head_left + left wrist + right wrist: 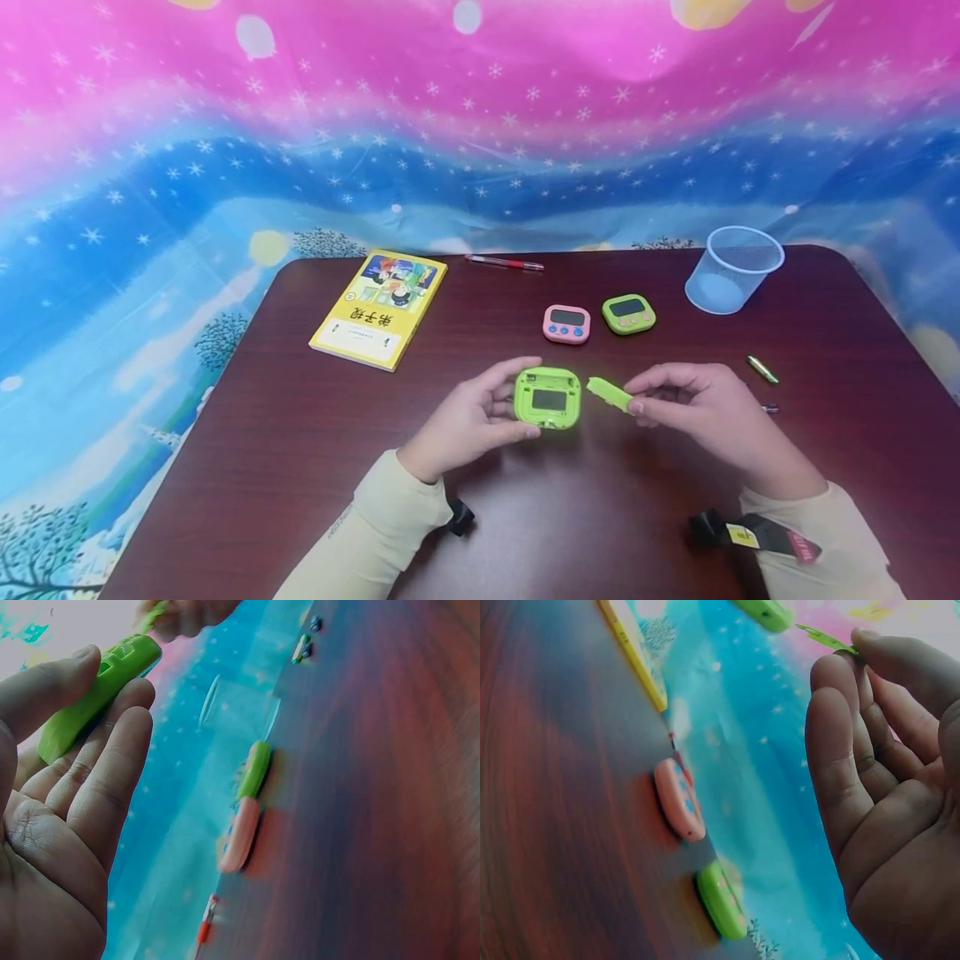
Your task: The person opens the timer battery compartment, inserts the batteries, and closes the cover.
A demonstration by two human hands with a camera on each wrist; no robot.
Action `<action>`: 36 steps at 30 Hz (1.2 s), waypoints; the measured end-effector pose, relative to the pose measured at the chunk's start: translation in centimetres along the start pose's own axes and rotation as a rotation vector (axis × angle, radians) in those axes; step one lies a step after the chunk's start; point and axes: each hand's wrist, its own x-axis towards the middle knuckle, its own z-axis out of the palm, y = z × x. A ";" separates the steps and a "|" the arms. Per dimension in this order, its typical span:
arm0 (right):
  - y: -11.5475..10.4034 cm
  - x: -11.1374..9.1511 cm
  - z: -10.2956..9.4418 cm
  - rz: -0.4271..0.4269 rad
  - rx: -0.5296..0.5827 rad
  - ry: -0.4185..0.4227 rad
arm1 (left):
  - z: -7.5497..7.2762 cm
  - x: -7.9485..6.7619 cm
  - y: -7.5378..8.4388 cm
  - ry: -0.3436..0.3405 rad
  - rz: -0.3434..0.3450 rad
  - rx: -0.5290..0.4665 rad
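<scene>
My left hand (480, 408) grips a green digital timer (547, 398) by its left edge, thumb below and fingers above. The back of the timer faces the head camera, with its battery compartment uncovered along the top. Just to the right, my right hand (705, 408) pinches a narrow green battery cover (609, 394) between thumb and fingers. A small gap separates cover and timer. In the right wrist view the cover (825, 637) appears edge-on, its end pointing at the timer (765, 613).
Beyond the hands lie a pink timer (567, 324) and another green timer (628, 314). A small battery (762, 369) lies at right; a metallic end (770, 408) peeks past my right hand. A yellow book (378, 308), red pen (504, 263) and mesh basket (701, 287) stand farther back.
</scene>
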 end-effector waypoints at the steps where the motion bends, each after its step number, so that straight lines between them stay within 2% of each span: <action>1: 0.2 0.1 0.0 0.002 -0.014 -0.010 | -0.2 0.0 0.0 0.013 0.000 -0.001; 6: 1.3 0.7 0.1 -0.014 -0.057 -0.057 | -1.2 -0.1 0.0 0.044 0.008 -0.020; 13: 2.9 1.2 0.7 0.073 -0.101 -0.164 | -2.0 -0.2 0.0 0.078 0.025 -0.042; 17: 4.1 1.5 1.3 0.091 -0.160 -0.195 | -2.2 -0.2 0.1 0.081 0.025 -0.057; 28: 5.2 1.9 2.1 0.036 -0.337 -0.218 | -2.4 -0.2 0.2 0.081 0.028 -0.065; 36: 5.1 2.0 2.6 -0.030 -0.509 -0.155 | -2.5 -0.2 0.2 0.080 0.028 -0.074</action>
